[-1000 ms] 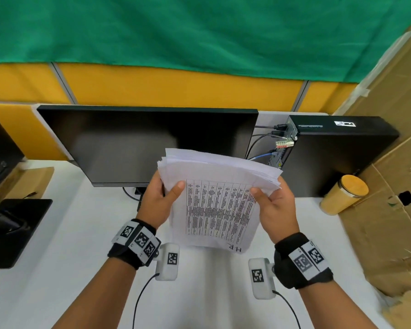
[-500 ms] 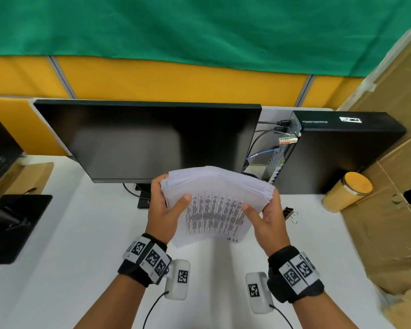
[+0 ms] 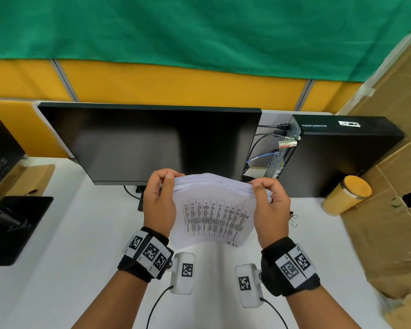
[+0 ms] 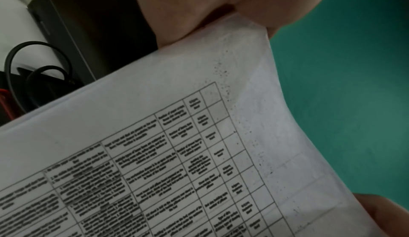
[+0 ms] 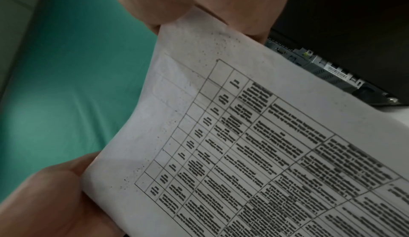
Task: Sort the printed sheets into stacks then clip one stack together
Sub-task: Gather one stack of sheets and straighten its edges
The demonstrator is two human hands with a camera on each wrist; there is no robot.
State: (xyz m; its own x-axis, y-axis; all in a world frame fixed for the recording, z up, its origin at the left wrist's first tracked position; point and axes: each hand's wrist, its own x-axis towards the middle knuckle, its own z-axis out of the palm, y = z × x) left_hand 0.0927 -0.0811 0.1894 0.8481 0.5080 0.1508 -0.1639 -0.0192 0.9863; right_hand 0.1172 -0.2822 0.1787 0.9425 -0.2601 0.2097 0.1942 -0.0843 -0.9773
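Both hands gripped the stack of sheets [image 3: 214, 210] above the worktop [image 3: 57, 269]: left hand [image 3: 159, 205] and right hand [image 3: 271, 210] fingers pinched its far corners.

The printed sheets [image 3: 214, 210] form one thick white stack, held upright above the desk [image 3: 57, 257]. Its near face shows a printed table. A black binder clip [image 3: 292, 218] lies on the desk just right of it.

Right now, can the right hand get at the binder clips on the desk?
Probably not yet. The right hand grips the stack of sheets together with the left hand. The binder clips lie close beside it with nothing between, but it must let go first.
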